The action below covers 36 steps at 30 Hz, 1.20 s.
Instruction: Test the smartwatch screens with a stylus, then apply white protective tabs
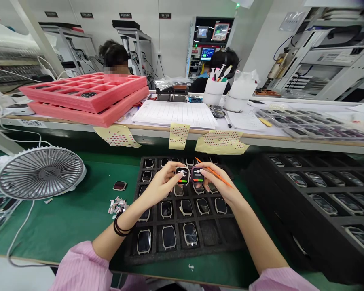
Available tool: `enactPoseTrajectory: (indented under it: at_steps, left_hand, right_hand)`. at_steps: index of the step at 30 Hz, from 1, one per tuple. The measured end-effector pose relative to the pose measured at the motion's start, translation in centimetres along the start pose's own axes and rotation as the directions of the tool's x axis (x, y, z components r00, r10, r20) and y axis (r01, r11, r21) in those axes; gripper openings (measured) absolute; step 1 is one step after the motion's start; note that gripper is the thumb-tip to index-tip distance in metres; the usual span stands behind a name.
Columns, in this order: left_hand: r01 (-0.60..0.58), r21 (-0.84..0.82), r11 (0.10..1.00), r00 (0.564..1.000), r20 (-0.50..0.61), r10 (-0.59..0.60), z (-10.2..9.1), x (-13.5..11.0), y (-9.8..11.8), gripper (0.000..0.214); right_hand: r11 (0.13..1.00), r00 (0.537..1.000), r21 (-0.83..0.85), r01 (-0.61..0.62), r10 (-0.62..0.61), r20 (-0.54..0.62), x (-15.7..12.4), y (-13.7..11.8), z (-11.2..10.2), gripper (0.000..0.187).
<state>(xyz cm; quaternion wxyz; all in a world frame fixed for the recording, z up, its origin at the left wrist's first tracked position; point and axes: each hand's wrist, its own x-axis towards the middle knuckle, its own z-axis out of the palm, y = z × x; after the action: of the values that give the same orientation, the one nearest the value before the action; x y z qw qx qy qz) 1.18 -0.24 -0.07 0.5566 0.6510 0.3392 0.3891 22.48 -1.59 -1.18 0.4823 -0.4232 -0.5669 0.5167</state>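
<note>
My left hand (166, 180) is closed on a silver-edged smartwatch body (185, 178), its thumb against the lit screen. Beside it, a darker, purplish-edged watch body (195, 178) is gripped in my right hand (215, 180), its screen lit as well. Both screens show small text with a green and red band along the bottom. A thin orange stick (221, 179) lies across my right hand's fingers. Below both hands is a black foam tray (188, 255), where several dark-screened watch bodies (169, 236) sit in pockets.
A taller stack of black foam trays (269, 210) with watches stands at right. On the green mat at left are a fan (42, 173), a loose watch body (120, 185) and small scraps (117, 206). Pink foam trays (109, 117) rest on the shelf; two people sit beyond.
</note>
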Motion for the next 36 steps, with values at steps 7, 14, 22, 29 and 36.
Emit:
enactPoseTrajectory:
  at_steps: [7,14,22,29,36]
  left_hand:
    - [-0.002,0.014,1.000,1.000,-0.011,0.002,0.04,0.06,-0.14,0.032]
    - [-0.035,0.074,0.997,0.999,0.002,0.035,-0.03,0.04,-0.23,0.036]
    - [-0.026,0.107,0.994,1.000,0.016,0.025,0.04,0.03,-0.24,0.039]
    - [-0.037,0.139,0.990,0.999,0.013,0.035,-0.04,0.08,-0.17,0.042]
    - [-0.029,0.038,0.999,1.000,0.008,0.029,0.13,0.19,-0.42,0.032]
  right_hand:
    - [0.999,1.000,-0.039,0.006,-0.006,-0.004,-0.03,0.06,0.00,0.026]
    - [0.999,0.995,-0.044,0.019,-0.015,0.101,-0.05,0.50,-0.36,0.035]
    - [0.998,0.989,-0.056,0.039,-0.031,0.142,-0.10,0.68,-0.39,0.039]
    - [0.997,0.993,-0.069,0.026,-0.018,0.116,-0.02,0.87,-0.41,0.040]
    - [0.996,0.996,-0.071,0.044,-0.038,0.084,-0.09,0.74,-0.18,0.035]
